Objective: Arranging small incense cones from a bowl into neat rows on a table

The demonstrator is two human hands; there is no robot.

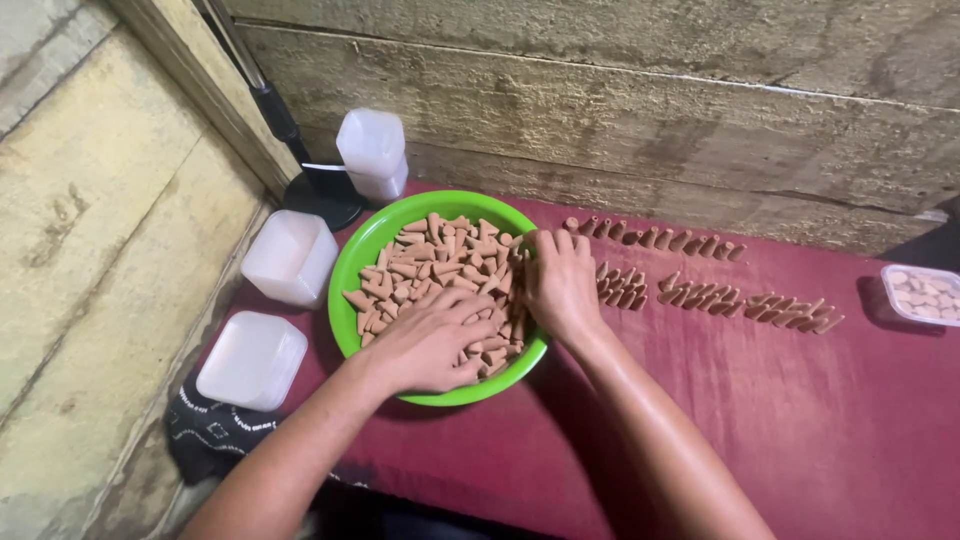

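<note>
Cones (pixel 440 262) of reddish-brown clay-like stuff fill the green bowl (pixel 352 262), and we have both hands down in the heap. Our left hand (pixel 432 340) lies flat across the near half of the pile, fingers spread a little and pointing away toward the far right rim, palm down on the cones. Our right hand (pixel 562 285) sits at the bowl's right edge, fingers curled down over the rim into the pile; whether they pinch a cone we cannot tell, since the fingertips are buried. The loose cones lie every which way, long axes pointing in all directions, so nothing lines up with either hand.

Just right of our right hand, on the dark red cloth (pixel 800 430), rows of cones (pixel 700 290) lie side by side, stretching away to the right. So the right hand is the nearer one to those rows, the left well apart from them. Three white lidded tubs (pixel 290 256) stand left of the bowl, and a small clear box (pixel 922 294) with pale pieces sits at the far right edge.
</note>
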